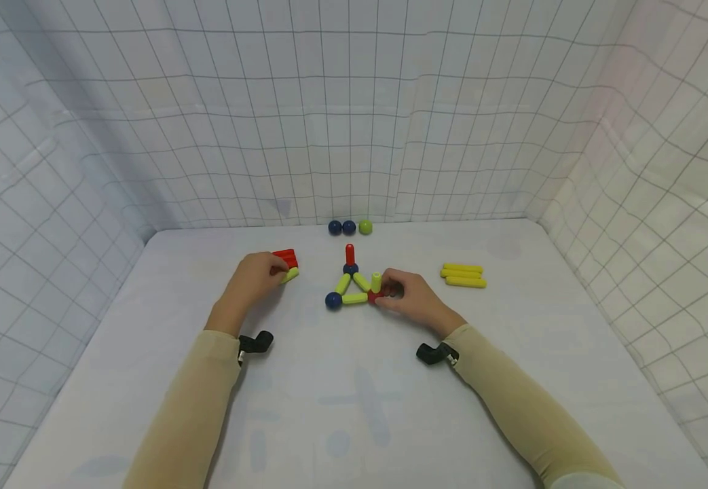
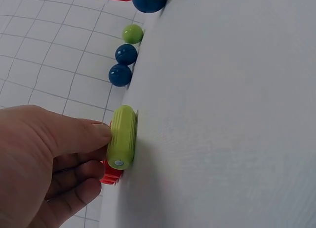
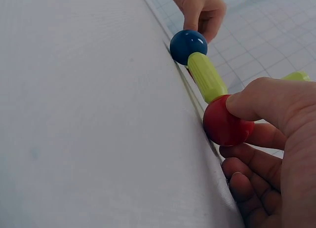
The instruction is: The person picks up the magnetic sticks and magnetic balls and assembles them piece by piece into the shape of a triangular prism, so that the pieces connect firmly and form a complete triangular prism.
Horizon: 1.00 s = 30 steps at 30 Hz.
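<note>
My left hand [image 1: 254, 278] pinches a lime-green magnetic rod [image 2: 122, 139] between thumb and fingers, right beside a group of red rods [image 1: 287, 256]. With thumb and fingers my right hand [image 1: 415, 299] holds a red ball [image 3: 224, 124], the right corner of a flat triangle. Lime rods [image 1: 355, 298] form its sides, and a dark blue ball [image 1: 333, 301] sits at the left corner. At the far corner another dark blue ball [image 1: 350, 270] carries an upright red rod [image 1: 350, 254]. A lime rod [image 1: 376, 282] stands up from the red ball.
Two dark blue balls [image 1: 342, 227] and a green ball [image 1: 365, 227] line the table's back edge. Several yellow rods [image 1: 463, 275] lie to the right. Gridded white cloth [image 1: 354, 122] hangs behind and at both sides of the white table [image 1: 354, 380].
</note>
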{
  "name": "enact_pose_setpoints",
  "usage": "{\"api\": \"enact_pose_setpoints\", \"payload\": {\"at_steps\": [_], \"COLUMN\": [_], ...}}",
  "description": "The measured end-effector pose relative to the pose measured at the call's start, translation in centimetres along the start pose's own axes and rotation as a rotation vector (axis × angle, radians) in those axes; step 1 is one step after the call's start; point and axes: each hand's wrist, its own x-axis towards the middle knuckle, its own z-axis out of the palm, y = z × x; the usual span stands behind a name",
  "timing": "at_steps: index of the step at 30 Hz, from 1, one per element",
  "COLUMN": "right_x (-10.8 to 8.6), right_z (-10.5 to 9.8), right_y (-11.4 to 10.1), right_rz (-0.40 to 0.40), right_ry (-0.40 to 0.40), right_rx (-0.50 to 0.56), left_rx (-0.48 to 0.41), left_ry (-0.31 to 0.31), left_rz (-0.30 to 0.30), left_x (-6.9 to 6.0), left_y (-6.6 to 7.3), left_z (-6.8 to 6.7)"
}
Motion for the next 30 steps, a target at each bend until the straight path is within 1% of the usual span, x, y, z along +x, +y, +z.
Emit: {"api": "enact_pose_setpoints", "payload": {"at_steps": [3, 9, 15, 22, 30], "right_x": [0.08, 0.05, 0.03, 0.03, 0.11], "right_z": [0.03, 0.14, 0.17, 0.16, 0.28], "right_y": [0.14, 0.29, 0.30, 0.29, 0.28], "right_rz": [-0.013, -0.021, -0.022, -0.016, -0.018], "right_ry": [0.009, 0.012, 0.013, 0.015, 0.021], "right_rx": [0.000, -0.001, 0.003, -0.001, -0.005], "left_rx": [-0.015, -0.056, -0.063, -0.087, -0.069], "left_ry": [-0.009, -0.048, -0.055, -0.109, -0.152], "left_rz": [-0.008, -0.036, -0.041, -0.058, -0.080], "left_x": [0.10, 0.18, 0.25, 0.36, 0.12], "left_y": [0.22, 0.39, 0.34, 0.56, 1.04], "left_z": [0.08, 0.25, 0.40, 0.32, 0.23]}}
